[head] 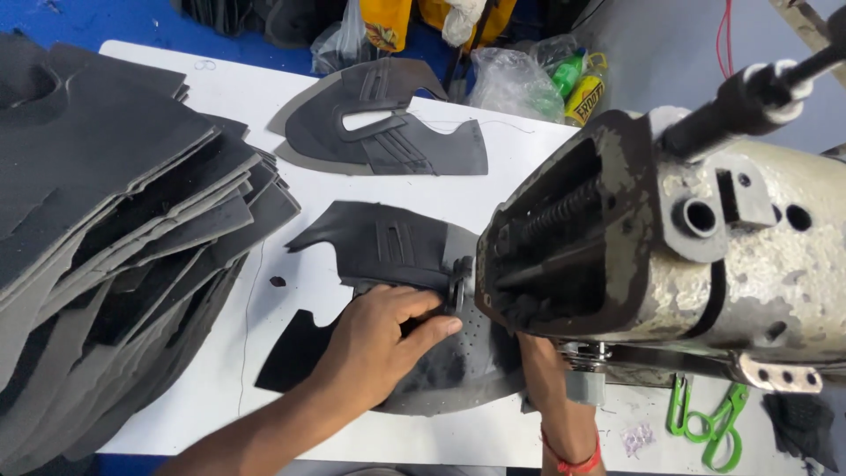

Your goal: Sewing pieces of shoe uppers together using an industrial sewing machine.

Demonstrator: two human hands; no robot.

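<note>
White table [264, 317] carrying everything. Lying flat under the left hand [379, 339]: dark shoe upper [388, 247]. Piling up well to the left of that hand: stack [115, 229] of grey and black cut pieces. Resting beyond the hands: another upper [379, 123]. Lying just right of the right wrist [564, 432]: green snips [709, 423]. Sitting above that wrist: sewing machine [670, 238].

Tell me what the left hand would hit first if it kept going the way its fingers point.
Probably the sewing machine head: the left hand lies flat on the dark shoe upper piece, fingertips almost at the presser foot.
</note>
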